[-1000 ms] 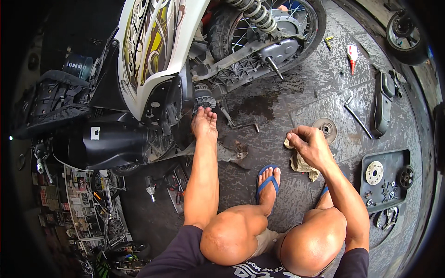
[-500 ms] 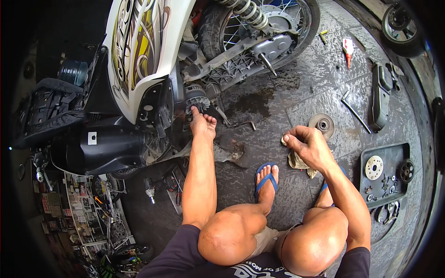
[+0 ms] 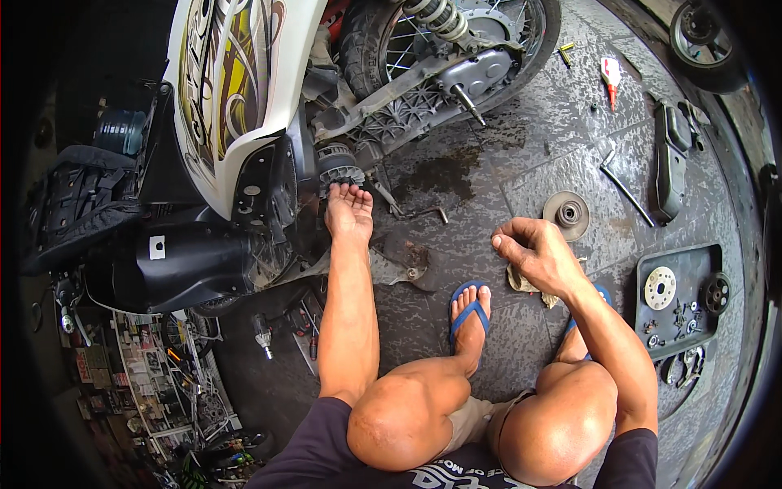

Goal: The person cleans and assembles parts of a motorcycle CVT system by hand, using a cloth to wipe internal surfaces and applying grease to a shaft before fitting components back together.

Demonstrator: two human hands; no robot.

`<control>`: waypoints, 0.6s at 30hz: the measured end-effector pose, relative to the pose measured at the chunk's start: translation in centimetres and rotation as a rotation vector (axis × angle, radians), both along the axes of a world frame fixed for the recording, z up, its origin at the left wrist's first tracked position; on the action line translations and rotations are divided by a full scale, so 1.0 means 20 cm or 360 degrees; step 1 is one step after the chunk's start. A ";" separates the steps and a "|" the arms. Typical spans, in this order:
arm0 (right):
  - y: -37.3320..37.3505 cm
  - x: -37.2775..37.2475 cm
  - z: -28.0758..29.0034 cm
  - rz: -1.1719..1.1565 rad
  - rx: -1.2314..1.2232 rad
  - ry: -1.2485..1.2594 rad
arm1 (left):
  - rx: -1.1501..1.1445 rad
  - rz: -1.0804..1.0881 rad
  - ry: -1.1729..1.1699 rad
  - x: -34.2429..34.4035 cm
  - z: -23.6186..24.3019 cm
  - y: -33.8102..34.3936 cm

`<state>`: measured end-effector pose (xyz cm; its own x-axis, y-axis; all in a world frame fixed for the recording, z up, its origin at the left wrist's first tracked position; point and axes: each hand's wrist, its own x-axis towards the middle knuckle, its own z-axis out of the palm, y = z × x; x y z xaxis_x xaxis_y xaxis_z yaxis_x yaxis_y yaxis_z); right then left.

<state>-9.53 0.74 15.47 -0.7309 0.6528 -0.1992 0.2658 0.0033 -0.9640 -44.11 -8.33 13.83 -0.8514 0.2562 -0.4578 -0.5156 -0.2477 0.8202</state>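
Note:
I squat beside a white scooter [image 3: 236, 90] whose engine side is uncovered. My left hand [image 3: 350, 213] reaches forward, fingers straight and apart, fingertips touching the underside of a round finned metal part [image 3: 338, 167] on the engine. My right hand [image 3: 538, 254] hovers just above a dirty rag [image 3: 521, 284] on the stone floor, its fingers pinched closed; nothing shows between them. A round pulley disc [image 3: 567, 213] lies just beyond that hand. My foot in a blue sandal [image 3: 468, 306] rests between the two hands.
The rear wheel [image 3: 529, 37] stands at the back. A bent wrench [image 3: 623, 186], a long black cover [image 3: 669, 163] and a black tray [image 3: 688, 269] with several small parts lie at the right. A red-and-white tube [image 3: 610, 75] lies far right. Hand tools [image 3: 265, 338] lie at the left.
My left hand has moved forward up to the finned part. My right hand has lifted off the rag and closed its fingers.

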 end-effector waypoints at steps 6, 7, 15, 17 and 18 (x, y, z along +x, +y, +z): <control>0.00 -0.04 0.00 0.0078 -0.0005 -0.0012 | 0.0045 -0.0025 0.0078 -0.03 -0.03 -0.02; 0.00 -0.04 -0.01 0.0079 -0.0007 -0.0014 | 0.0057 -0.0060 0.0067 -0.03 -0.04 -0.02; -0.01 -0.06 -0.02 0.0099 -0.0009 -0.0030 | 0.0093 -0.0131 0.0038 -0.03 -0.04 -0.02; -0.01 -0.07 -0.02 0.0110 -0.0021 -0.0053 | 0.0098 -0.0109 0.0015 -0.03 -0.04 -0.02; -0.01 -0.07 -0.02 0.0119 -0.0030 -0.0075 | 0.0096 -0.0107 0.0014 -0.03 -0.04 -0.02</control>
